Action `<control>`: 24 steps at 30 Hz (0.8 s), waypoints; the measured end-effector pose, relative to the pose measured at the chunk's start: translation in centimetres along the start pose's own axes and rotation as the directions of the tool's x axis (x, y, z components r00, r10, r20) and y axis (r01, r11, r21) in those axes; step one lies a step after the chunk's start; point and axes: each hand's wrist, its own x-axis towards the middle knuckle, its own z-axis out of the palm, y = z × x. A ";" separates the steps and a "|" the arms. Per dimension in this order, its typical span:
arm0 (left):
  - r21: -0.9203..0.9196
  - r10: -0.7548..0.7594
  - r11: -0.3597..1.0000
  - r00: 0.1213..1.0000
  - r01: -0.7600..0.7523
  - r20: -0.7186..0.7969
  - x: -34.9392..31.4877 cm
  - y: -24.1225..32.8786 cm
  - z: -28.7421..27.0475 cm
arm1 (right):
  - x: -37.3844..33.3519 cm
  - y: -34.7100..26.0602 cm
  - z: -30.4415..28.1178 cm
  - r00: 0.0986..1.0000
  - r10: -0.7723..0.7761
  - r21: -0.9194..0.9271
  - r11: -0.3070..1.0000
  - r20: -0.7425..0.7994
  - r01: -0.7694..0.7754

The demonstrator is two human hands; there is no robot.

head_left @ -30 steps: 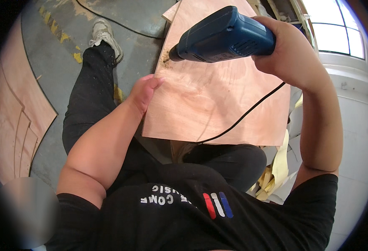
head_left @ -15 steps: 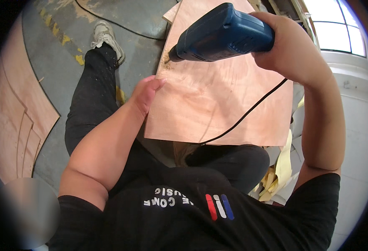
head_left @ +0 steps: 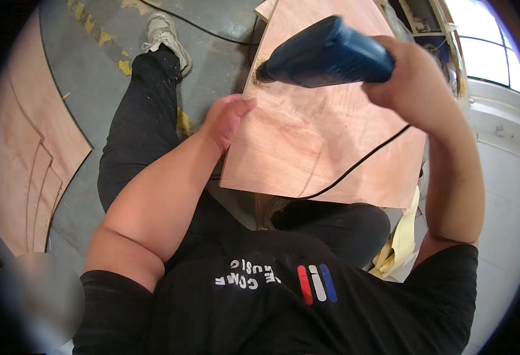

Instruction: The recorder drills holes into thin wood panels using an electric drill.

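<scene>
A dark blue corded power drill is gripped by my right hand, its body tilted and its front end down at the left edge of a plywood board. Wood dust lies around that end, and the bit itself is hidden. My left hand holds the board's left edge a little nearer to me, thumb on the top face and fingers out of sight beneath. The drill's black cord runs across the board and over its near edge.
More plywood sheets lie stacked on the left. My left foot in a pale shoe stands on the grey floor near another black cable. Yellowish strips lie below the board's right corner. Shelving and a window stand at the far right.
The whole view has shifted, so the board and floor sit further right in the picture. My right hand still has the drill at the board's left edge, and my left hand keeps its hold.
</scene>
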 end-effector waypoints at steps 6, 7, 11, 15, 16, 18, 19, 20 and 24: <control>0.064 -0.001 0.998 1.000 -0.001 0.024 0.0 0.1 0.4 | -3.1 0.8 -5.6 0.995 0.049 -0.054 0.997 -0.089 -0.054; 0.046 0.010 0.999 1.000 -0.010 0.016 0.1 -0.2 0.1 | -3.9 2.1 -6.4 0.988 -0.004 -0.100 0.995 -0.152 -0.011; 0.045 -0.021 0.999 0.993 0.016 0.115 0.3 0.2 -0.7 | -8.7 2.4 -6.1 0.930 0.232 -0.033 0.967 -0.285 -0.251; -0.011 -0.007 1.000 0.989 0.009 0.151 -0.1 1.0 -0.1 | -16.5 4.9 -2.2 0.773 0.610 0.421 0.756 -0.173 -0.502; -0.006 -0.005 1.000 0.986 0.006 0.165 0.2 0.9 0.0 | -19.1 6.5 -0.5 0.725 0.672 0.564 0.662 -0.152 -0.495; 0.048 0.003 0.999 0.989 -0.010 0.145 0.5 0.8 0.2 | -23.7 8.3 1.8 0.655 0.754 0.762 0.453 -0.051 -0.462; 0.089 0.010 0.996 0.992 -0.021 0.124 0.6 0.8 0.2 | -25.7 9.3 3.2 0.625 0.779 0.772 0.424 -0.045 -0.474; 0.114 0.013 0.993 0.993 -0.027 0.120 0.7 1.0 0.1 | -27.7 10.4 4.6 0.600 0.800 0.821 0.362 -0.030 -0.442; 0.162 0.092 0.980 0.985 -0.116 0.149 1.5 2.7 1.8 | -35.3 15.4 9.8 0.465 0.881 0.980 0.007 0.089 -0.199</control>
